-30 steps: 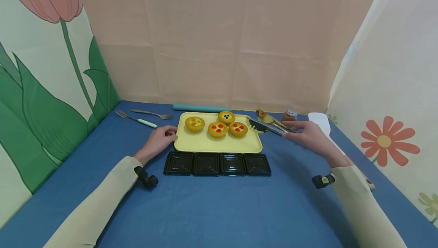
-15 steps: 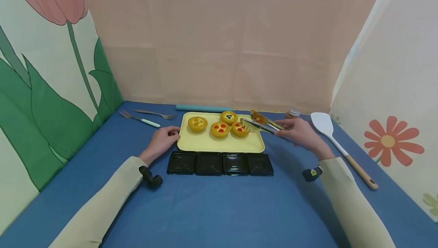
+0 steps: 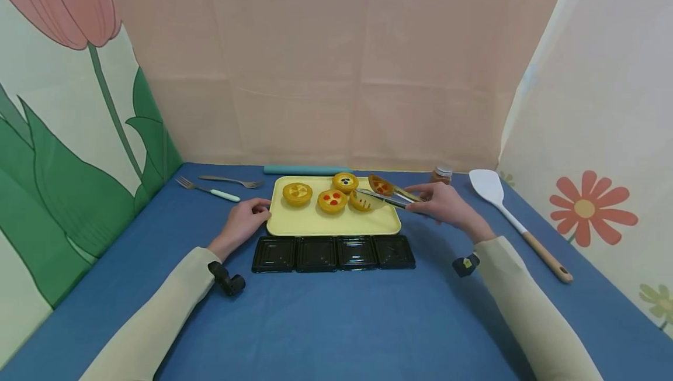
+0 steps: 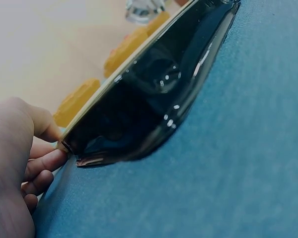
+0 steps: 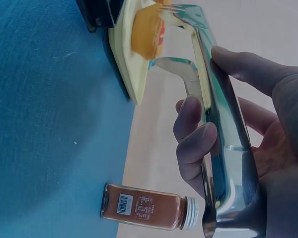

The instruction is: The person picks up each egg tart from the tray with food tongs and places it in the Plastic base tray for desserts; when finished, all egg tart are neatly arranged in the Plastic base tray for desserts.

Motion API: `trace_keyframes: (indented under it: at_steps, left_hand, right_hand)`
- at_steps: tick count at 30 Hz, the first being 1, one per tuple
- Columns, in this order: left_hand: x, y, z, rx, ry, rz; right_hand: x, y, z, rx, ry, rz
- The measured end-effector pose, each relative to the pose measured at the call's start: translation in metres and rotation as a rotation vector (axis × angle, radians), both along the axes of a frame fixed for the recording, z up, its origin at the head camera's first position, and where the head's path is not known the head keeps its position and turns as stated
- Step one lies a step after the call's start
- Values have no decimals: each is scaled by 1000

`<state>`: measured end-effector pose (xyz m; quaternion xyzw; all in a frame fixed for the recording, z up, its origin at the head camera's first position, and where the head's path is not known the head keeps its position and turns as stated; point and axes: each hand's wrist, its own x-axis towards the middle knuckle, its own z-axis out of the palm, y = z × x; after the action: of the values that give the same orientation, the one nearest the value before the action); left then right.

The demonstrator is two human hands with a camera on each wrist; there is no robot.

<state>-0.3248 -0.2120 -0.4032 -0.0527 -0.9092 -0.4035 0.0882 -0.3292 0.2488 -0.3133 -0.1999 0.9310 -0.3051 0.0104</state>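
Note:
My left hand (image 3: pixel 243 222) pinches the left edge of a pale yellow tray (image 3: pixel 277 227) between thumb and fingers, as the left wrist view shows. Several egg tarts lie on the tray: one with yellow pieces (image 3: pixel 297 194), one with red pieces (image 3: pixel 332 201), one with dark berries (image 3: pixel 345 182). The rightmost tart (image 3: pixel 360 203) is partly hidden behind metal tongs (image 5: pixel 228 148). My right hand (image 3: pixel 444 203) grips these tongs, whose arms stand apart over that tart; in the right wrist view the pronged tip overlaps the tart's top (image 5: pixel 148 32).
A black box with several sections (image 3: pixel 315 253) stands at the tray's front side. Two forks (image 3: pixel 223 195) lie at left, a teal roll (image 3: pixel 307 169) behind the tray. A jar of brown powder (image 5: pixel 149 207) and a white spatula (image 3: pixel 486 187) are at right.
My right hand has moved left with the tongs, from the tray's right end to over the rightmost tart. The left hand stays at the tray's edge.

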Motion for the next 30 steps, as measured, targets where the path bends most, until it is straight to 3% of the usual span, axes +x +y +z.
trace_keyframes:
  at_steps: [14, 30]
  left_hand:
    - [-2, 0, 4, 1, 2, -9]
    - [0, -1, -1, 6, 4, -7]
  right_hand:
    - [-3, -4, -3, 34, 5, -24]
    - [-2, -8, -9, 9, -21, -8]
